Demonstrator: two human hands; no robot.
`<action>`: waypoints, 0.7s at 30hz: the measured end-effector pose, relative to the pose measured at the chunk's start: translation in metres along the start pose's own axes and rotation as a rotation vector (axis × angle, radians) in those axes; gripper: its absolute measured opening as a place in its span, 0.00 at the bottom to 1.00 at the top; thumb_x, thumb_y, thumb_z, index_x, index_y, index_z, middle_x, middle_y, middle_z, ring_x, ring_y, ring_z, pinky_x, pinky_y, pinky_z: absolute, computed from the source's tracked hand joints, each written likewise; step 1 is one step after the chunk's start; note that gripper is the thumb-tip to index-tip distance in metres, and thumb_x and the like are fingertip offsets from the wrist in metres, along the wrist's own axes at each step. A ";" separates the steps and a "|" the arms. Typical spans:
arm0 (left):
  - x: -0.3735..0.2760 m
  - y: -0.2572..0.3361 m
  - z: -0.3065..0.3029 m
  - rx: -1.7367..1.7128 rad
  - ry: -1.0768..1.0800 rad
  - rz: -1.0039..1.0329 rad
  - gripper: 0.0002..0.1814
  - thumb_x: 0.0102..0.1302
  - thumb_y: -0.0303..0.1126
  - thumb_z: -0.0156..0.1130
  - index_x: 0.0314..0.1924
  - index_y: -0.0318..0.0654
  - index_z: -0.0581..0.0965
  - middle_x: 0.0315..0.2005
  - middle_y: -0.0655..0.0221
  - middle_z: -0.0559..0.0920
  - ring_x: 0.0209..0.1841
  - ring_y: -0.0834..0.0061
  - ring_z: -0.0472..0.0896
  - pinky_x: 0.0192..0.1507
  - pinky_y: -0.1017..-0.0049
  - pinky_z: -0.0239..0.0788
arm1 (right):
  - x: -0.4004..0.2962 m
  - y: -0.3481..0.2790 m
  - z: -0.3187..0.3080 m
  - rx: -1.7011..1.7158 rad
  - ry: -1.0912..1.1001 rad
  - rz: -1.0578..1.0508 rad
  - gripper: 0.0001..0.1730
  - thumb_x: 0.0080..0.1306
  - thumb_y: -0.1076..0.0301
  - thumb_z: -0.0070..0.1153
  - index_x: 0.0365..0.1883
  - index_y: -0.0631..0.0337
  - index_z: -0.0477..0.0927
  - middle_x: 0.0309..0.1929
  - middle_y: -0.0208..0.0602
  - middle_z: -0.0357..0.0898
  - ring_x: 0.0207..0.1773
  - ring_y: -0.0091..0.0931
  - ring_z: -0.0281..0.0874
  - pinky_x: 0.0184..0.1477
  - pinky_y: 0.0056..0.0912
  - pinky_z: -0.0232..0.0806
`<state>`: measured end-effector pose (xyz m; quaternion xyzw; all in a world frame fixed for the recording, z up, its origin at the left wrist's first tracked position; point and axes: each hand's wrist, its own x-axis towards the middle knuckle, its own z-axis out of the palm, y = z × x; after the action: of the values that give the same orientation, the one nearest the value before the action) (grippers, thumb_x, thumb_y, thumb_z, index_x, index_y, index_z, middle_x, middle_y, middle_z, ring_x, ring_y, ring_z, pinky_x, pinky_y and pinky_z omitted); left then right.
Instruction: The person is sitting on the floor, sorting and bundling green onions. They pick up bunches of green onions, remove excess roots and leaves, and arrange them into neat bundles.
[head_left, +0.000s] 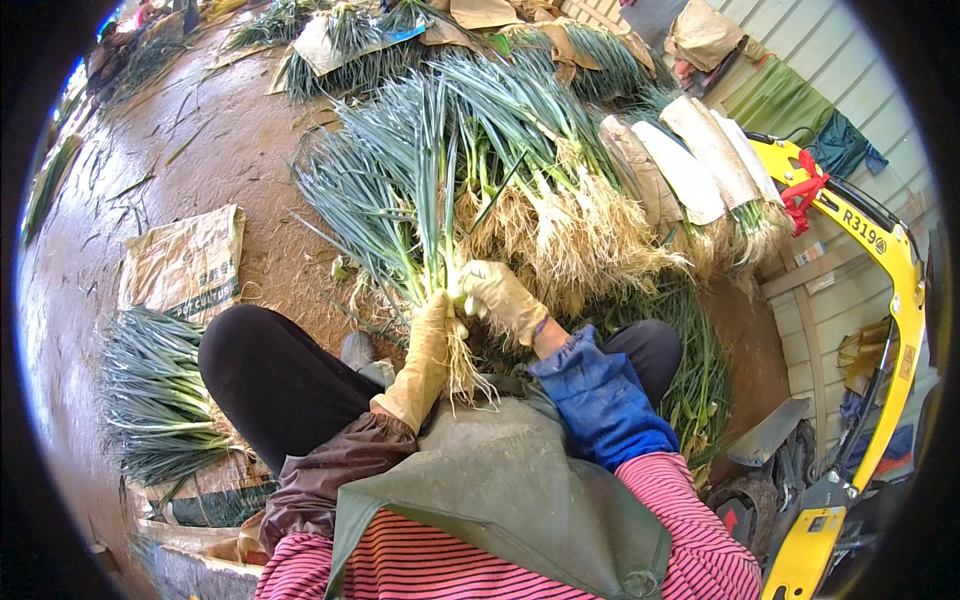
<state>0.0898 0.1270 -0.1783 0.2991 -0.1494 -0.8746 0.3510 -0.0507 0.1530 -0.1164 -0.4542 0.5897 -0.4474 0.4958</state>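
Observation:
My left hand (421, 354), in a pale work glove, is closed around the white stems of a few long green onions (437, 217). Their leaves point away from me, and their stringy roots (463, 360) hang over my lap. My gloved right hand (504, 296) pinches at the same stems from the right, just above the roots; exactly what its fingers hold is hidden. Just beyond my hands lies a big heap of green onions (517, 142), with a thick mass of tan roots (592, 225) facing right. A dark green apron (495, 465) covers my lap.
At left, a trimmed onion bunch (161, 405) lies beside a printed paper sack (184, 259). Paper-wrapped bundles (694, 165) lean at the right. A yellow machine arm (892, 262) stands along the right side. Loose leaves (697, 375) lie by my right knee, and covered onion piles (360, 45) lie farther back.

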 end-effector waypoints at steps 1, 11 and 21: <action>0.006 0.001 -0.004 -0.080 -0.002 -0.038 0.16 0.67 0.45 0.60 0.40 0.37 0.77 0.21 0.70 0.78 0.17 0.77 0.77 0.14 0.79 0.67 | -0.010 -0.006 0.006 0.110 -0.113 -0.006 0.12 0.68 0.59 0.55 0.35 0.60 0.78 0.26 0.25 0.79 0.19 0.13 0.71 0.19 0.12 0.62; -0.004 0.000 0.017 0.015 -0.107 -0.203 0.12 0.67 0.35 0.61 0.42 0.31 0.76 0.24 0.63 0.82 0.22 0.72 0.80 0.22 0.75 0.75 | -0.048 -0.009 -0.004 0.098 -0.196 0.219 0.11 0.67 0.57 0.56 0.32 0.56 0.77 0.22 0.23 0.74 0.19 0.12 0.67 0.19 0.15 0.57; 0.009 0.019 0.022 -0.157 -0.232 -0.124 0.15 0.71 0.41 0.54 0.43 0.34 0.77 0.25 0.64 0.82 0.22 0.72 0.80 0.22 0.76 0.74 | -0.073 -0.051 -0.027 -1.055 -0.577 0.224 0.28 0.63 0.37 0.49 0.44 0.51 0.81 0.46 0.40 0.81 0.48 0.36 0.78 0.51 0.40 0.69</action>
<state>0.0804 0.1079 -0.1561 0.1762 -0.1016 -0.9324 0.2989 -0.0662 0.2173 -0.0505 -0.6766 0.6178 0.1011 0.3878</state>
